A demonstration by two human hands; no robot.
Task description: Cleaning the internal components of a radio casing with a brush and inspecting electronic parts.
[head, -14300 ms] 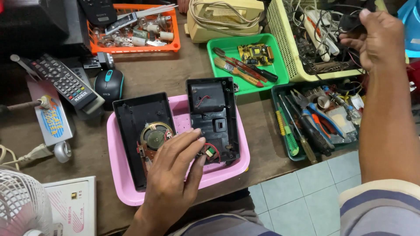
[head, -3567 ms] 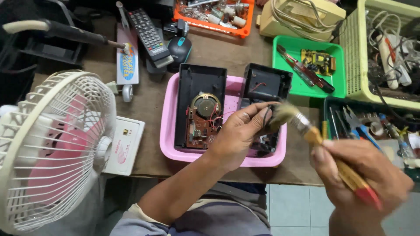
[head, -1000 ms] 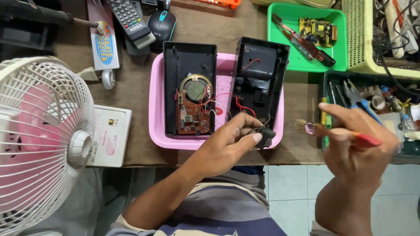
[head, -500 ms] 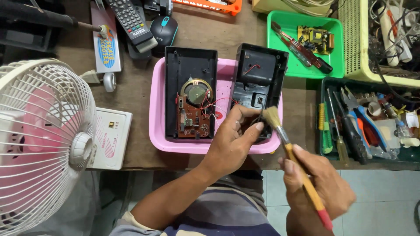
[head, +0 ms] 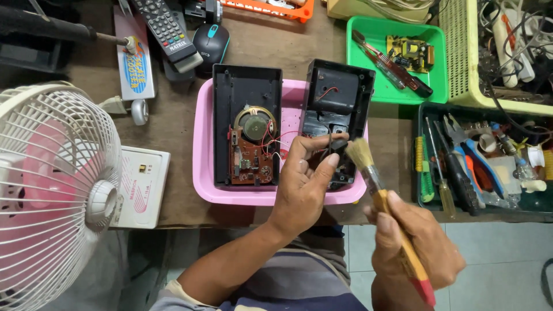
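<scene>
Brush (head: 368, 173) over pink tray (head: 201, 144), cluttered brown workbench (head: 178, 115), tiled floor (head: 501, 247)

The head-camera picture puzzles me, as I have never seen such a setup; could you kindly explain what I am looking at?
There is no machine here: a person wears a camera on the head, so you look down on their own two hands at a cluttered wooden workbench.

The left hand pinches a small dark part over the right-hand black casing half. The right hand holds a paintbrush, its bristles close to that part.

Both casing halves lie in a pink tray. The left half shows a round speaker and a brown circuit board.

Around them: a white and pink table fan at the left, a remote control and a mouse at the top, a green tray with a small circuit board, and a dark tray of hand tools at the right.
</scene>
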